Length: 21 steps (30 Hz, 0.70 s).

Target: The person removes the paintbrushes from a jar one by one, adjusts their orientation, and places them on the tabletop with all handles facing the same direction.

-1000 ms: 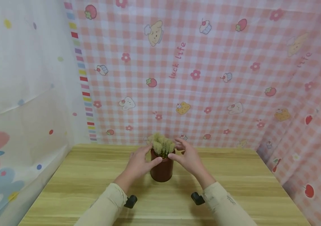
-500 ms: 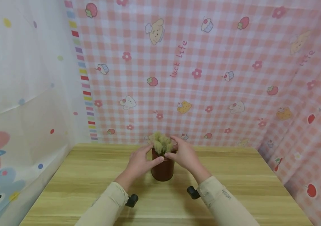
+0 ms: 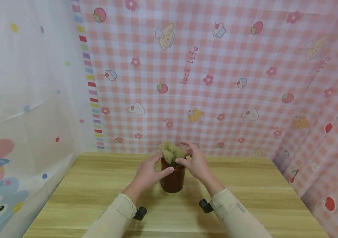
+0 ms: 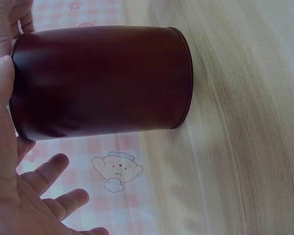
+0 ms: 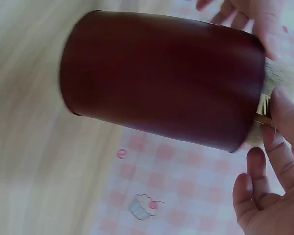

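A dark red-brown cylindrical holder (image 3: 172, 181) stands upright on the wooden table, pale yellow-green fluffy dried grass (image 3: 171, 152) rising from its top. My left hand (image 3: 147, 173) grips its rim, thumb in front and index finger at the left side; in the left wrist view the other fingers (image 4: 68, 200) are spread off the wall. At the right of the opening, my right hand (image 3: 197, 165) pinches the dried grass between thumb and index finger, beside a thin gold tie (image 5: 264, 117) seen in the right wrist view. The stems inside the holder are hidden.
The wooden table (image 3: 97, 185) reaches back to a pink checked cloth (image 3: 216, 99) hung behind it. A white patterned cloth (image 3: 47, 132) hangs at the left. Black camera mounts (image 3: 140, 213) protrude below both wrists.
My right hand moved in over the dried grass, then slightly back to the right, its fingers spreading a little. My left hand keeps its place at the rim. The head view has shifted slightly.
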Available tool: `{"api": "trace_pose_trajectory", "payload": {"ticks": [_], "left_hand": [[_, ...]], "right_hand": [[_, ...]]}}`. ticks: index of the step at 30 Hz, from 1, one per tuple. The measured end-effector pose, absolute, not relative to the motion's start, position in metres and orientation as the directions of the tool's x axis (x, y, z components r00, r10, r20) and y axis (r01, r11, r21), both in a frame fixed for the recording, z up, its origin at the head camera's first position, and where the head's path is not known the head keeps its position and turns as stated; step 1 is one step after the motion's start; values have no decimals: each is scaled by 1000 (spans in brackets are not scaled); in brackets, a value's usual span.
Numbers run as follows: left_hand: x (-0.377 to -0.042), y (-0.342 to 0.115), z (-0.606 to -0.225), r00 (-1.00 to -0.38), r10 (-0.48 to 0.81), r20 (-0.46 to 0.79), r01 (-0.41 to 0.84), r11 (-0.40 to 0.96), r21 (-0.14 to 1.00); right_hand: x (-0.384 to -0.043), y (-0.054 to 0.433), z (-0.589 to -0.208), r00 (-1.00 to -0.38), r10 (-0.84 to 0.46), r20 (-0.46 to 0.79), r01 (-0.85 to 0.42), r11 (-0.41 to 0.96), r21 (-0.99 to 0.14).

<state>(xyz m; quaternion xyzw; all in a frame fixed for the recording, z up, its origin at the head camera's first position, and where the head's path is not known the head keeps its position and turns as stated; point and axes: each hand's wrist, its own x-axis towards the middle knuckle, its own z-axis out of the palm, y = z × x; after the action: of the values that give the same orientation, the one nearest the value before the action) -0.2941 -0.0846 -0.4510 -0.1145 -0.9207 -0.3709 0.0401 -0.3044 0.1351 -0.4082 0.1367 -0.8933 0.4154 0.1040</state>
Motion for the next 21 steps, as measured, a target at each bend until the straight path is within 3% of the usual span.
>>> {"api": "trace_pose_trajectory", "payload": {"ticks": [9,15,21], "left_hand": [[-295,-83,-452,-972,178,152,234,690,685],[-294,-83,-452,-974,167,150,224,692,686],[-293,-84,-453,-975,165,151,224,689,689]], "right_hand": [[-307,153,-377,-904,-187,383,-426,440,-791],[-312,177,-361,-898,-40,438,-425,330,-843],[-316,208,-362,-934,31,356,-337,255,-907]]}}
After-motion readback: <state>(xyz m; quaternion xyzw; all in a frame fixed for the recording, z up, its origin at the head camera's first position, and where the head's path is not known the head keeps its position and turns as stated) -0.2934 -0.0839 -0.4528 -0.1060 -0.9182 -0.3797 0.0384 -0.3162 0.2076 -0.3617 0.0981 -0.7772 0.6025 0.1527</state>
